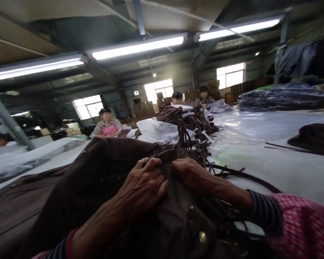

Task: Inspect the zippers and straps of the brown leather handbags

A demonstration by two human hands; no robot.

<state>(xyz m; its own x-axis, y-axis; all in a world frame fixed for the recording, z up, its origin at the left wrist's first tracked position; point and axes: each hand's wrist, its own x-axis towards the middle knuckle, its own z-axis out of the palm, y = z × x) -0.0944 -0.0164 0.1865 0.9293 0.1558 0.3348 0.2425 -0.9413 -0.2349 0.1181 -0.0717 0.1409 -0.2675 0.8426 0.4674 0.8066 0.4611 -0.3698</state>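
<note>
A large piece of dark brown material (81,176) is spread across the near side of the worktop (275,144), directly in front of the person, and it is gripped by both hands near its upper middle part. By the left hand (145,183), the material is grasped with bent fingers; by the right hand (190,172), it is pinched just beside, with the fingers curled. What is held under the fingertips cannot be told exactly. Below the right hand, a round brass-coloured stud (202,237) is seen on the dark brown material. Behind the hands, a heap of brown straps (191,120) is piled, and white plastic sheeting (158,130) is placed at its left. At the far right, a stack of dark pieces (282,98) is covered with clear plastic; nearer, another dark brown piece (317,138) is laid. On the left, beyond the worktop, a co-worker in a pink apron (109,129) is seen.
</note>
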